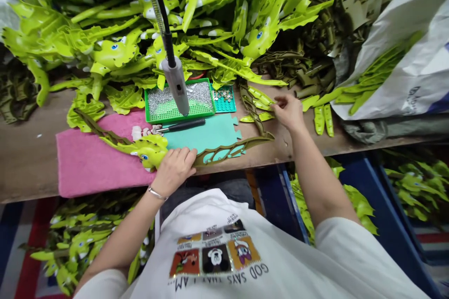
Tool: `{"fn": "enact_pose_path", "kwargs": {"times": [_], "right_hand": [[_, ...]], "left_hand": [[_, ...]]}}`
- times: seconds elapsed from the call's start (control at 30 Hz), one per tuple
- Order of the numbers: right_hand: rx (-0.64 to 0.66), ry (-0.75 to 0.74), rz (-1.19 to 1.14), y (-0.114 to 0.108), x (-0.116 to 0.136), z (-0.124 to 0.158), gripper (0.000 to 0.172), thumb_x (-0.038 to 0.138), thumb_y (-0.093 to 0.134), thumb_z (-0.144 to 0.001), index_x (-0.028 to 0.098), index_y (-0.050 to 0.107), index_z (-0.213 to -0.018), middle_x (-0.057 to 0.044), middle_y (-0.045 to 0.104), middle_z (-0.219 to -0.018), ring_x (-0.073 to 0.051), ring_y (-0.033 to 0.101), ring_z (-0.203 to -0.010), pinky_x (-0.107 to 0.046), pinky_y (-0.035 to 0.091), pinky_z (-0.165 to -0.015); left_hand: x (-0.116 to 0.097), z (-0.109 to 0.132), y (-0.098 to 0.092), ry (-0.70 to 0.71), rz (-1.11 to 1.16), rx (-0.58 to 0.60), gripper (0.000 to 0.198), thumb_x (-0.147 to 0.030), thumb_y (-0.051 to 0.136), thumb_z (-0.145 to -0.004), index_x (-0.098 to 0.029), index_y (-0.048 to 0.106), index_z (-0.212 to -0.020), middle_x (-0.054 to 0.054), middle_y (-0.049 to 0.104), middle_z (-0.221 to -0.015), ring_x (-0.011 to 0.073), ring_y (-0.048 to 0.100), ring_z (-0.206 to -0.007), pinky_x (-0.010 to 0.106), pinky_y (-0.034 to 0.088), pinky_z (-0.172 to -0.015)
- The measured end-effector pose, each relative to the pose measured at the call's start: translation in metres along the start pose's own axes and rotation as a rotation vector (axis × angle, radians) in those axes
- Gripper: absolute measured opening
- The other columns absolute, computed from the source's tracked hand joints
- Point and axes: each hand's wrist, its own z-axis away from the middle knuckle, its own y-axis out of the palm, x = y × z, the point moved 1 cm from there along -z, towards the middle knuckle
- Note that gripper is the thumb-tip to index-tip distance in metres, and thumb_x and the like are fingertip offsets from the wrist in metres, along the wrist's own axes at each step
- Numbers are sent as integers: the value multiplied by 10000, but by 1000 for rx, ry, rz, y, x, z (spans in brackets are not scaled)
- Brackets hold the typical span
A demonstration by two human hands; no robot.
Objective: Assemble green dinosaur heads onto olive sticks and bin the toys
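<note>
Over the front edge of the bench, my left hand (177, 168) is closed on a lime-green plastic toy creature (151, 152) with blue eyes. One long olive-brown wing-like piece (101, 133) runs from it to the left; another, an openwork piece (228, 149), stretches to the right. My right hand (288, 112) is to the right, its thumb and forefinger pinched at the end of a thin lime-green strip (259, 96). More lime-green strips and an olive-brown part (251, 107) lie beside those fingertips. Part of the toy under my left palm is hidden.
A green tray (180, 113) of small metal pieces stands beside a teal tray (224, 98). A dark-handled screwdriver (185, 124) lies on a teal mat (210, 133), next to a pink cloth (94, 163). A lamp (175, 84) hangs above. Lime-green toys (115, 53) are heaped behind.
</note>
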Motion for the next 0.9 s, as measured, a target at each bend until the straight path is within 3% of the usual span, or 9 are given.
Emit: {"fn": "enact_pose_path", "kwargs": {"times": [0.13, 0.3, 0.43, 0.53, 0.6, 0.67, 0.8, 0.9], "right_hand": [[43, 48, -49, 9, -6, 3, 436, 369, 753, -644, 132, 680, -1002, -98, 698, -887, -218, 619, -800, -438, 525, -869], [-59, 90, -222, 18, -1, 1, 452, 286, 690, -637, 129, 652, -1059, -81, 682, -885, -195, 614, -765, -401, 553, -785], [-292, -91, -45, -4, 14, 13, 344, 231, 544, -719, 150, 681, -1024, -129, 644, -987, -244, 630, -879, -445, 542, -825], [-486, -298, 99, -25, 27, 38, 303, 204, 500, -779, 154, 685, -1014, -177, 622, -1054, -296, 613, -1053, -471, 505, -923], [-569, -371, 132, -32, 32, 54, 292, 180, 481, -813, 151, 670, -1033, -191, 638, -1031, -309, 609, -1068, -490, 473, -977], [-587, -369, 150, -34, 32, 63, 294, 164, 458, -840, 153, 654, -1058, -202, 648, -1022, -322, 608, -1053, -519, 447, -1001], [-477, -317, 162, -27, 24, 59, 313, 208, 413, -888, 176, 644, -1096, -219, 632, -1045, -354, 585, -1078, -560, 422, -1002], [-550, -280, 123, -31, 21, 53, 390, 299, 399, -905, 178, 589, -1223, -204, 588, -1126, -363, 551, -1142, -597, 404, -1021]], "left_hand": [[2, -10, 6, -22, 29, 109, 382, -247, 753, -850, -145, 552, -1159, 59, 633, -897, 254, 614, -828, 347, 393, -695], [3, -16, 2, -47, 16, 134, 410, -254, 773, -839, -157, 539, -1162, 57, 638, -917, 246, 631, -853, 334, 381, -696], [3, -21, -1, -77, 25, 153, 428, -258, 783, -829, -166, 539, -1168, 57, 644, -933, 243, 639, -859, 331, 381, -697], [3, -24, -1, -94, 46, 154, 439, -256, 782, -833, -167, 542, -1190, 59, 653, -942, 246, 646, -868, 332, 387, -703], [4, -25, -1, -104, 79, 147, 446, -249, 778, -836, -167, 543, -1207, 66, 658, -955, 253, 649, -883, 333, 390, -710], [4, -26, -1, -116, 118, 144, 432, -238, 772, -839, -169, 547, -1202, 73, 660, -969, 255, 648, -885, 333, 389, -713], [6, -27, 0, -127, 136, 149, 378, -238, 765, -844, -171, 560, -1154, 71, 658, -961, 248, 643, -876, 326, 383, -714], [6, -26, 0, -115, 127, 145, 365, -249, 765, -846, -172, 564, -1141, 69, 659, -955, 246, 642, -861, 327, 380, -705]]}}
